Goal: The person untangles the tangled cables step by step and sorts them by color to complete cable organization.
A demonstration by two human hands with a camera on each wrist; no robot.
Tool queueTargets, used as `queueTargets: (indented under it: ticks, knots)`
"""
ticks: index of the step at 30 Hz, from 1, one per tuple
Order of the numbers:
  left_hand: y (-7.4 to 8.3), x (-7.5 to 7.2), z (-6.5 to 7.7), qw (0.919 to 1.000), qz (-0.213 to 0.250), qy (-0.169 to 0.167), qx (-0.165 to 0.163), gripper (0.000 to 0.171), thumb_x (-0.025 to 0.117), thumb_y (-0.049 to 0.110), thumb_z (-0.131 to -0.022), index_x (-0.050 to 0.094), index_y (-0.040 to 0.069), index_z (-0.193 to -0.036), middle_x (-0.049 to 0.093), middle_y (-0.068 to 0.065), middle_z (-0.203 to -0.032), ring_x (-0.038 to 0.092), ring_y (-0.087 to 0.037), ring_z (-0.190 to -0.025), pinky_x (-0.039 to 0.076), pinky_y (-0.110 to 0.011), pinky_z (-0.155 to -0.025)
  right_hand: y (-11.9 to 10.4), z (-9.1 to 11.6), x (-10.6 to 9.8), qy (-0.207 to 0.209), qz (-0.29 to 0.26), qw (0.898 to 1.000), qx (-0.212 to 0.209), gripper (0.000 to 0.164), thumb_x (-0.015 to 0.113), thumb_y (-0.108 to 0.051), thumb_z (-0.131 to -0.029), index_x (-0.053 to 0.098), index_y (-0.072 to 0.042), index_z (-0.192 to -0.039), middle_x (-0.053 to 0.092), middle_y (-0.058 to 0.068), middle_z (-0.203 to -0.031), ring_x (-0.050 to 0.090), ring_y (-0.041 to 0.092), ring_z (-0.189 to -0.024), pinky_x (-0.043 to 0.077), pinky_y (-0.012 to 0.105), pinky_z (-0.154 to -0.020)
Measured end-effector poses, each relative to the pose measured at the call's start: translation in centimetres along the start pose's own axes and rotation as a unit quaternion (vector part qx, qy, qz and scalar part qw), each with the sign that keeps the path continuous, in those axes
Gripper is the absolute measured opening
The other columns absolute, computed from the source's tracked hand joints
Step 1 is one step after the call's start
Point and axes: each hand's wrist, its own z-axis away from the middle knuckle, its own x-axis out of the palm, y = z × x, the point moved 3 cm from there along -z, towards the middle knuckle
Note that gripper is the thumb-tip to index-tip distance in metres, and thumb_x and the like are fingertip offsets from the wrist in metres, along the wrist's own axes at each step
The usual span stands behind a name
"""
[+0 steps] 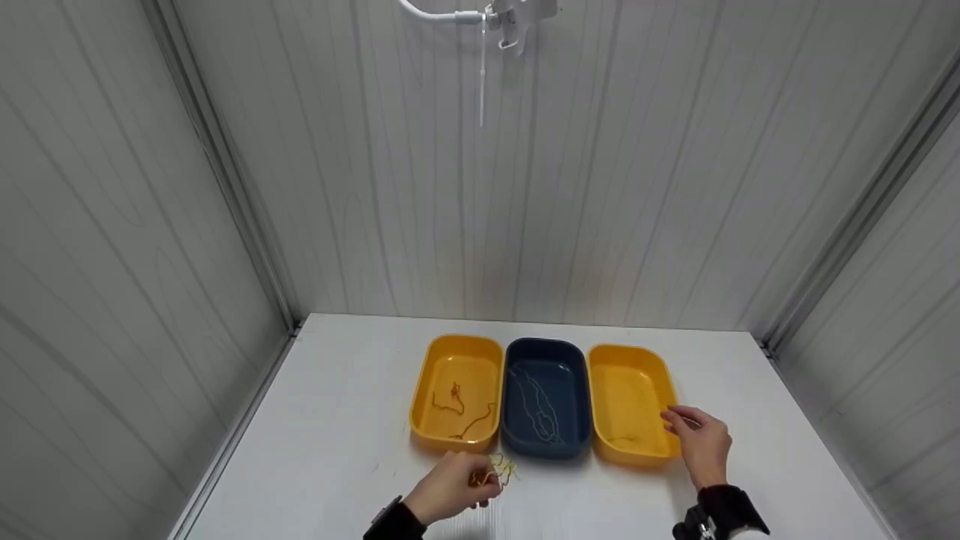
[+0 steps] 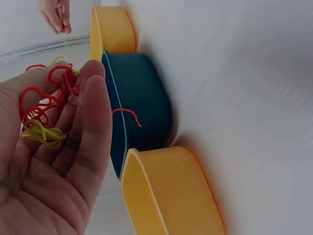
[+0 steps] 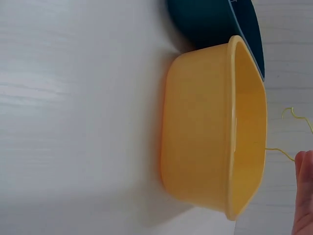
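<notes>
My left hand (image 1: 454,484), low in front of the left and middle trays, holds a loose tangle of red string (image 2: 61,81) and yellow string (image 2: 44,134). One red end sticks out past the fingers. At the right tray's right side, my right hand (image 1: 697,442) pinches a thin yellow string (image 3: 281,151) between thumb and fingertips, its free ends dangling by the rim. Reddish strings (image 1: 450,409) lie in the left yellow tray (image 1: 418,390). Pale strings (image 1: 541,412) are in the dark blue tray (image 1: 546,349), and a faint yellow string (image 1: 622,437) in the right yellow tray (image 1: 630,360).
The three trays stand side by side on a white table (image 1: 315,420). Grey panel walls (image 1: 465,187) enclose it at the back and both sides. A white fixture (image 1: 517,15) with a hanging cord is high on the back wall.
</notes>
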Motion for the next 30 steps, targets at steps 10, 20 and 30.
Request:
queueTargets:
  ticks: [10, 20, 30]
  knots:
    - [0.4, 0.1, -0.2, 0.9996, -0.026, 0.008, 0.013, 0.008, 0.074, 0.017, -0.088, 0.07, 0.015, -0.081, 0.059, 0.012, -0.063, 0.05, 0.003, -0.054, 0.042, -0.015, -0.054, 1.6, 0.1, 0.3, -0.139, 0.071, 0.988, 0.018, 0.03, 0.059, -0.002, -0.098, 0.062, 0.014, -0.123, 0.065, 0.031, -0.122, 0.074, 0.021, -0.092, 0.06, 0.025, -0.077]
    - [1.6, 0.0, -0.4, 0.9989, 0.003, 0.042, 0.021, 0.006, 0.073, 0.021, -0.09, 0.073, 0.016, -0.087, 0.061, 0.012, -0.068, 0.05, 0.003, -0.057, 0.042, -0.015, -0.055, 0.5, 0.8, 0.9, -0.166, 0.136, 0.976, -0.022, 0.028, 0.058, -0.005, -0.098, 0.066, 0.007, -0.123, 0.067, 0.027, -0.123, 0.068, 0.018, -0.091, 0.057, 0.021, -0.073]
    - [3.3, 0.1, -0.9, 0.9962, 0.052, 0.07, 0.005, 0.006, 0.075, 0.026, -0.089, 0.072, 0.021, -0.091, 0.068, 0.008, -0.077, 0.056, -0.003, -0.061, 0.047, -0.019, -0.057, -3.2, 2.9, 3.5, -0.185, 0.094, 0.976, -0.065, 0.02, 0.062, -0.009, -0.098, 0.072, 0.001, -0.112, 0.073, 0.017, -0.112, 0.067, 0.023, -0.098, 0.058, 0.024, -0.071]
